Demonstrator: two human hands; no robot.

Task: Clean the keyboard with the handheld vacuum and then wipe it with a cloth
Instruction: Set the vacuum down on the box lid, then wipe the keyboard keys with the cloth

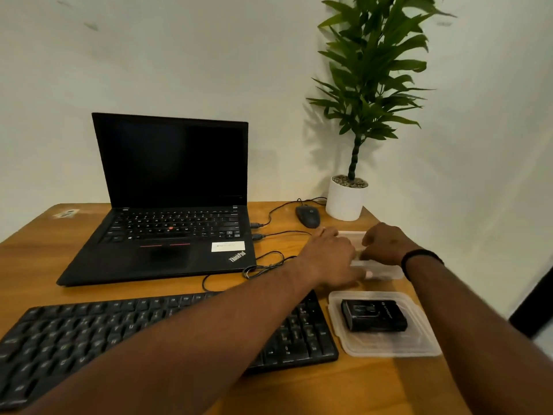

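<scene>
Reaching past the keyboard (167, 330), both hands work at a clear plastic container (377, 272) beyond its far right corner. Just right of the keyboard, a small black device (374, 315), perhaps the handheld vacuum, lies on a clear lid (389, 348), untouched. The left hand (329, 259) rests on the container with fingers spread; whether it grips is unclear. The right hand (386, 244) curls at the far rim, its hold hidden. No cloth shows. Vacuuming and wiping both seem still ahead.
</scene>
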